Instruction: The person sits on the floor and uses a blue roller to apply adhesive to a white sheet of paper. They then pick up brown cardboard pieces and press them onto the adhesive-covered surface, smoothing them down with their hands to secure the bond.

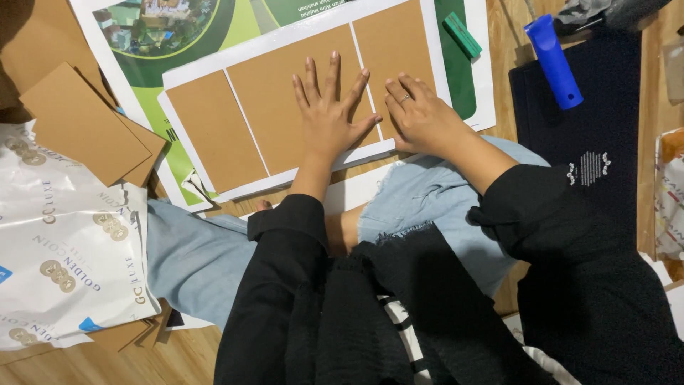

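Hands: your left hand (329,114) lies flat with fingers spread, grasping nothing, on the brown card panels (285,107) on the white sheet (214,191); your right hand (420,117), loosely curled, presses beside it. Right: green eraser (462,34), blue handle (554,60).

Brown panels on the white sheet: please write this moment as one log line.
left hand: flat, fingers spread on middle brown panel | right hand: pressing right brown panel | white sheet: on floor

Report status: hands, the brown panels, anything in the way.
Left hand flat, fingers spread, on middle brown panel. Right hand pressing panel edge beside it. Panels lie on white sheet. Green eraser, blue handle lie apart.
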